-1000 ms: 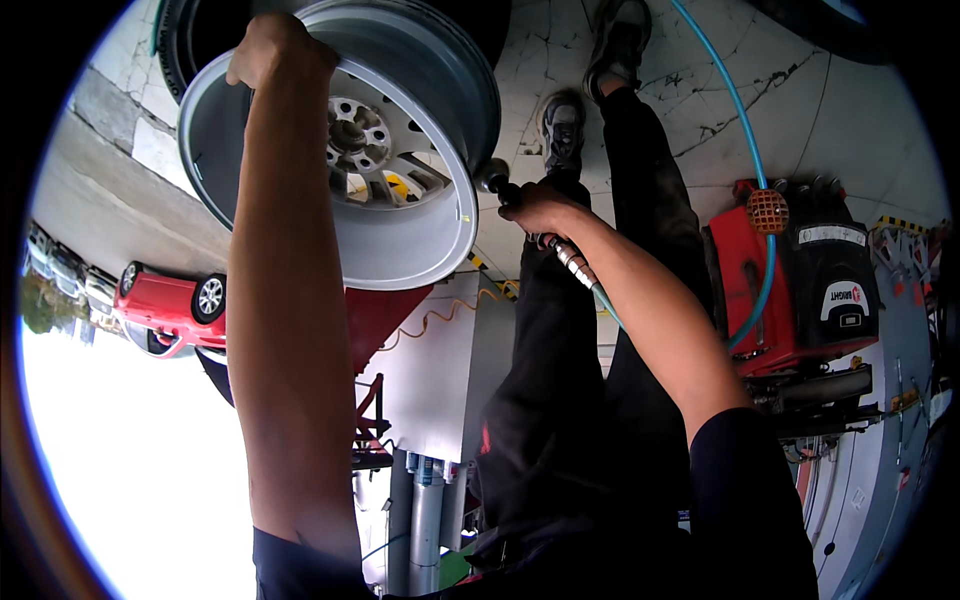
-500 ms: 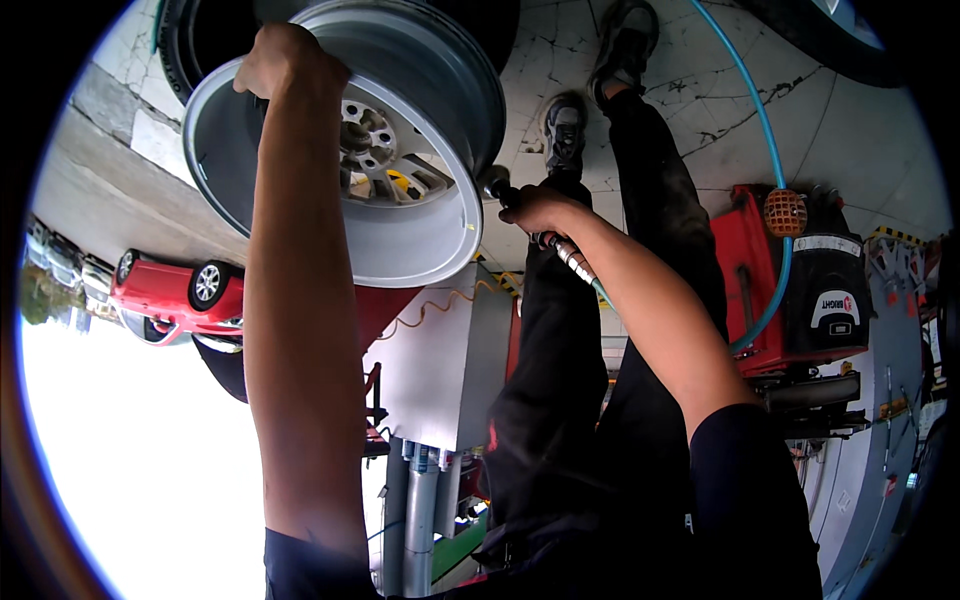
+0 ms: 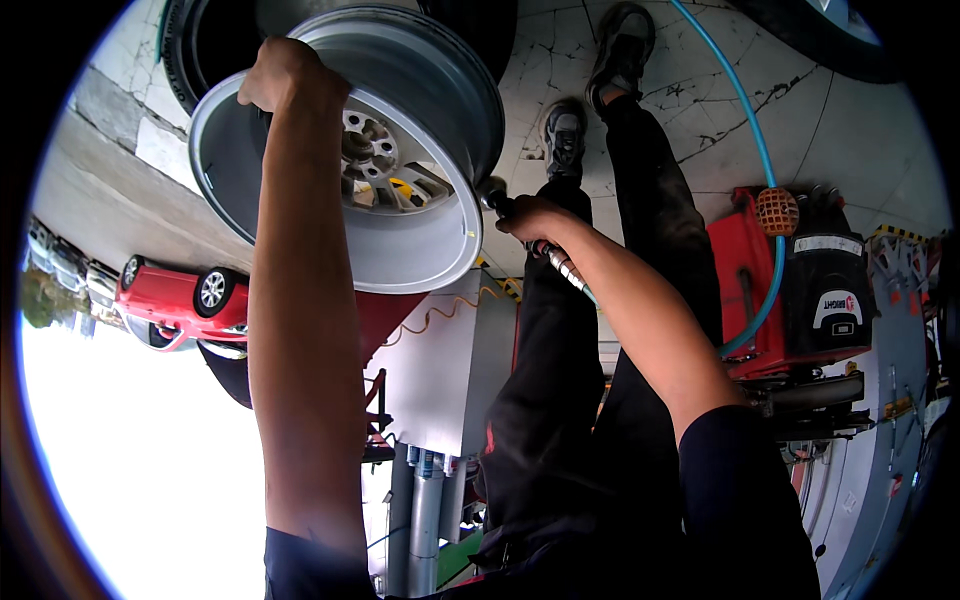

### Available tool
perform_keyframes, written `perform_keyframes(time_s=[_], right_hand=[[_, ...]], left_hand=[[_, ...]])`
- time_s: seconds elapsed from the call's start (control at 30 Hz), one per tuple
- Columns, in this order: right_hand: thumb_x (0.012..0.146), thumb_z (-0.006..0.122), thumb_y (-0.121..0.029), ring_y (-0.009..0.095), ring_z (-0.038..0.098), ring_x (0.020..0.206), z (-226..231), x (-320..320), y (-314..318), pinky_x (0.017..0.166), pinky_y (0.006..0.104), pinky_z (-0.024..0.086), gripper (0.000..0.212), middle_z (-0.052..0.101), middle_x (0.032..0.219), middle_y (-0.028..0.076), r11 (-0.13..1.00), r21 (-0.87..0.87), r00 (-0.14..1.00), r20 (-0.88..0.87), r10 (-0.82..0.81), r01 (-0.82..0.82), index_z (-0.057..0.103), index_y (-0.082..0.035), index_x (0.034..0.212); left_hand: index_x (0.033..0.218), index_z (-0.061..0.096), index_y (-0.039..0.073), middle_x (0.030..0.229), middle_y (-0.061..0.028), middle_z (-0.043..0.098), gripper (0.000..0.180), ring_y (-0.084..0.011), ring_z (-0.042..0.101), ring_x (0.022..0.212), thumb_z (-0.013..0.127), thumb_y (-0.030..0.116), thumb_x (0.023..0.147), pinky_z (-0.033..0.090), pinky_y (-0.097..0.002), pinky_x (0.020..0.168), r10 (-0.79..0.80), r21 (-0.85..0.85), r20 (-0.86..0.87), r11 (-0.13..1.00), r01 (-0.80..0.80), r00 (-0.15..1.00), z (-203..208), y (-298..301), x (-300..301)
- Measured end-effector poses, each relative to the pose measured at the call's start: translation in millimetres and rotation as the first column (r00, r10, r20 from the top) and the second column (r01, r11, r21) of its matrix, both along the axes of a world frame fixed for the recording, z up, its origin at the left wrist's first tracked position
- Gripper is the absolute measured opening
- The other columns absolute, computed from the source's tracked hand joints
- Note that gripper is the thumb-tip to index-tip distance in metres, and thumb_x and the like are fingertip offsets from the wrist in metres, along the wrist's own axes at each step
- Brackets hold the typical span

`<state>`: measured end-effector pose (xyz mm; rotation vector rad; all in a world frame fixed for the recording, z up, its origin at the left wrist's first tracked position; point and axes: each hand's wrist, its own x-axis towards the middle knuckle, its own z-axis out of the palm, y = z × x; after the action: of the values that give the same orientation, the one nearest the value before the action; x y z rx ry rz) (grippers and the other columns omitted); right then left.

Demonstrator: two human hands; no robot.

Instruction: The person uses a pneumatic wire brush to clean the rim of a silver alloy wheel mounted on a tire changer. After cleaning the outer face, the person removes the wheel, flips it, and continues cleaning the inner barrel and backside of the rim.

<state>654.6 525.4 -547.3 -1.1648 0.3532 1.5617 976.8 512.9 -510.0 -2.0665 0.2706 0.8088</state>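
Observation:
A bare silver alloy wheel (image 3: 455, 110) is tilted with its open barrel toward me. My left hand (image 3: 290, 75) is closed over its upper left edge, the fingertips partly hidden behind the wrist and rim. In my right hand (image 3: 540, 218) is a slim air grinder (image 3: 566, 266) with a thin hose at its rear end. Its rounded tip lies right against the wheel's right edge; whether it touches cannot be made out. My right fingers wrap round the grinder's body and hide most of it.
Black tyres (image 3: 180, 60) lie behind the wheel, and another tyre (image 3: 830, 40) is at the upper right. A blue air hose (image 3: 755, 140) runs past a red and black machine (image 3: 765, 285) on the right. My shoes (image 3: 622, 60) stand on the cracked tiled floor. A red car (image 3: 170, 290) is at the left.
The view has shifted slightly, moving the wheel and both hands a little lower in the picture. Both grips stay the same, and the grinder's tip remains by the wheel's right edge.

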Motion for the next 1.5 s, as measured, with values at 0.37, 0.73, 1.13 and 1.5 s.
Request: perform_keyframes(time_s=[0.37, 0.73, 1.13, 1.5], right_hand=[[0.083, 0.046, -0.021, 0.022, 0.057, 0.055, 18.3, 39.1, -47.8, 0.047, 0.0338, 0.048, 0.036, 0.058, 0.077, 0.015, 0.966, -0.145, 0.908, -0.335, -0.253, 0.215, 0.049, 0.003, 0.109], [0.085, 0.053, -0.024, 0.02, 0.051, 0.048, 15.4, 67.1, -45.5, 0.039, 0.0329, 0.046, 0.031, 0.05, 0.071, 0.011, 0.822, -0.39, 0.52, -0.64, -0.566, 0.415, 0.045, 0.0, 0.103], [0.081, 0.054, -0.02, 0.023, 0.052, 0.05, 22.8, 57.3, -12.4, 0.041, 0.0356, 0.048, 0.028, 0.052, 0.072, 0.012, 0.859, -0.359, 0.616, -0.599, -0.513, 0.366, 0.05, 0.001, 0.1], [0.085, 0.052, -0.026, 0.017, 0.048, 0.049, 22.7, 92.9, -59.6, 0.041, 0.0325, 0.047, 0.024, 0.047, 0.066, 0.007, 0.786, -0.478, 0.54, -0.572, -0.617, 0.392, 0.048, -0.003, 0.085]], left_hand=[[0.108, 0.062, 0.014, 0.106, -0.0045, 0.061, 0.048, -0.0178, 0.06, 0.098, 0.07, 0.038, 0.068, 0.044, -0.0412, 0.087, -0.137, 0.006, -0.095, 0.99, 0.138, 0.986, 21.0, -16.7, -5.5], [0.107, 0.061, 0.012, 0.098, -0.0031, 0.062, 0.048, -0.0167, 0.061, 0.088, 0.073, 0.033, 0.066, 0.044, -0.034, 0.078, -0.147, -0.042, -0.008, 0.988, 0.146, 0.989, 10.0, -0.2, -6.2], [0.117, 0.05, 0.008, 0.103, -0.0091, 0.059, 0.052, -0.0219, 0.058, 0.093, 0.068, 0.029, 0.073, 0.044, -0.0367, 0.08, 0.904, -0.848, 0.046, 0.261, -0.462, 0.425, 12.6, -17.3, -8.3], [0.116, 0.023, -0.003, 0.106, -0.024, 0.048, 0.049, -0.033, 0.056, 0.09, 0.052, 0.014, 0.08, 0.048, -0.0408, 0.077, 0.944, -0.908, -0.331, -0.319, -0.271, 0.001, 19.9, -21.7, -8.0]])
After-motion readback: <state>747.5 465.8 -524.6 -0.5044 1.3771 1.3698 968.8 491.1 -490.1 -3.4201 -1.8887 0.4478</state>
